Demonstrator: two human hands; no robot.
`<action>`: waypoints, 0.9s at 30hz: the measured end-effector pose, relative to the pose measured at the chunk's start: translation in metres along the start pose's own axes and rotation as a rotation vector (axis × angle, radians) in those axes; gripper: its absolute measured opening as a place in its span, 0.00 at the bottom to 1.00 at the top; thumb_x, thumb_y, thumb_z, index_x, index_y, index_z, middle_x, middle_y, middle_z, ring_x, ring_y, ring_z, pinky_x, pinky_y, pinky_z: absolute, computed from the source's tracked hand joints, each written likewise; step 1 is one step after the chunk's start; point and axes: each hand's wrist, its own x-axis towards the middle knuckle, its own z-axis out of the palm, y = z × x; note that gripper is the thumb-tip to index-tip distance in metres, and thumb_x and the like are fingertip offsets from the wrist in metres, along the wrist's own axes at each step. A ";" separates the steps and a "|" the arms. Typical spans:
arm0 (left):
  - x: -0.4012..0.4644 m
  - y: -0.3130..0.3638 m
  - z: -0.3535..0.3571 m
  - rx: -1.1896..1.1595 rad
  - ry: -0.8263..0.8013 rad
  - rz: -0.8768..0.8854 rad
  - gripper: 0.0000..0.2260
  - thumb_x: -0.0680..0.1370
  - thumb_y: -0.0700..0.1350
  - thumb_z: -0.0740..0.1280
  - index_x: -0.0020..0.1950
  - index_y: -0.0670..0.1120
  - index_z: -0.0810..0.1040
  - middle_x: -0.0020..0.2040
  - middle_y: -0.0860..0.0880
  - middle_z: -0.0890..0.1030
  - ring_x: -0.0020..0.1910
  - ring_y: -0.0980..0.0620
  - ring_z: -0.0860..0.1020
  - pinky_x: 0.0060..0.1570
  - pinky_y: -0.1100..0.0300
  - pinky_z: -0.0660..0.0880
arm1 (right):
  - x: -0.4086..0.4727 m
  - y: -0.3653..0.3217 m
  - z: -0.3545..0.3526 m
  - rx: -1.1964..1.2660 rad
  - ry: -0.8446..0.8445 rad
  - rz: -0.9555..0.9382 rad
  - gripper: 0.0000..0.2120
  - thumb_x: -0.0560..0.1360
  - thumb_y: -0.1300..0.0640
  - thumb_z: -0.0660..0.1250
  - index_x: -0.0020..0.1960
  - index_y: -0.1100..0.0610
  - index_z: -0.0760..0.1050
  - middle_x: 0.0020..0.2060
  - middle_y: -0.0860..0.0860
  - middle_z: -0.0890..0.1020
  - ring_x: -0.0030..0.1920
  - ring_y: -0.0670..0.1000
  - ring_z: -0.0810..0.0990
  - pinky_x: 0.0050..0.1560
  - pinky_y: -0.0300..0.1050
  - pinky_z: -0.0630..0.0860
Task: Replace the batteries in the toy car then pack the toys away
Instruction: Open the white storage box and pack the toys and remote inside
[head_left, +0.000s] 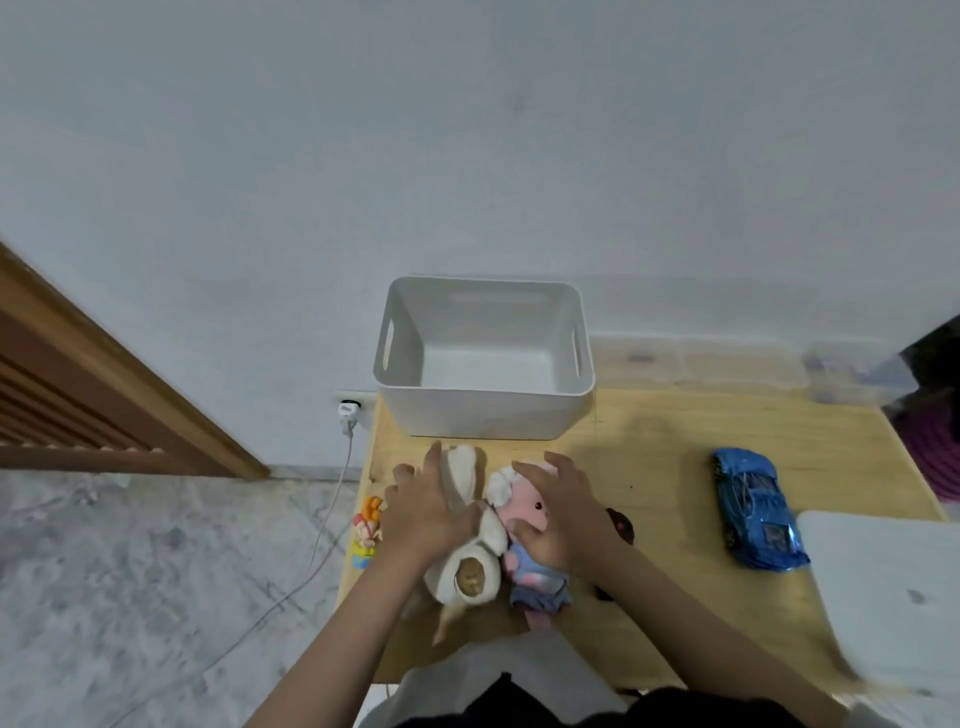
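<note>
Partly hidden dark toy (622, 525) behind right hand (558, 517)

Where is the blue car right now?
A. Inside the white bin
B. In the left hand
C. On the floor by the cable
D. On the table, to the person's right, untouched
D: the blue car lies on the table off to the right, clear of both hands, which are on the plush toys; the bin holds nothing.
</note>
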 end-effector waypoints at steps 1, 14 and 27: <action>0.001 -0.002 0.001 -0.029 -0.079 -0.030 0.42 0.69 0.64 0.68 0.76 0.57 0.49 0.66 0.41 0.65 0.63 0.39 0.71 0.56 0.54 0.72 | -0.002 0.002 0.002 -0.010 -0.089 0.076 0.36 0.71 0.48 0.68 0.75 0.50 0.58 0.70 0.60 0.60 0.67 0.63 0.65 0.62 0.53 0.71; -0.007 -0.006 0.001 -0.319 0.065 0.110 0.27 0.71 0.43 0.70 0.69 0.53 0.68 0.53 0.46 0.81 0.52 0.45 0.79 0.42 0.63 0.68 | -0.004 -0.014 -0.023 0.141 -0.014 0.215 0.35 0.69 0.48 0.70 0.72 0.43 0.59 0.64 0.52 0.62 0.54 0.53 0.76 0.52 0.46 0.77; -0.003 0.056 -0.117 -0.162 0.305 0.315 0.27 0.69 0.48 0.71 0.68 0.59 0.71 0.54 0.52 0.81 0.55 0.48 0.78 0.45 0.63 0.68 | 0.032 -0.069 -0.152 0.292 0.182 0.062 0.29 0.65 0.47 0.74 0.63 0.40 0.68 0.56 0.50 0.67 0.45 0.41 0.74 0.51 0.39 0.72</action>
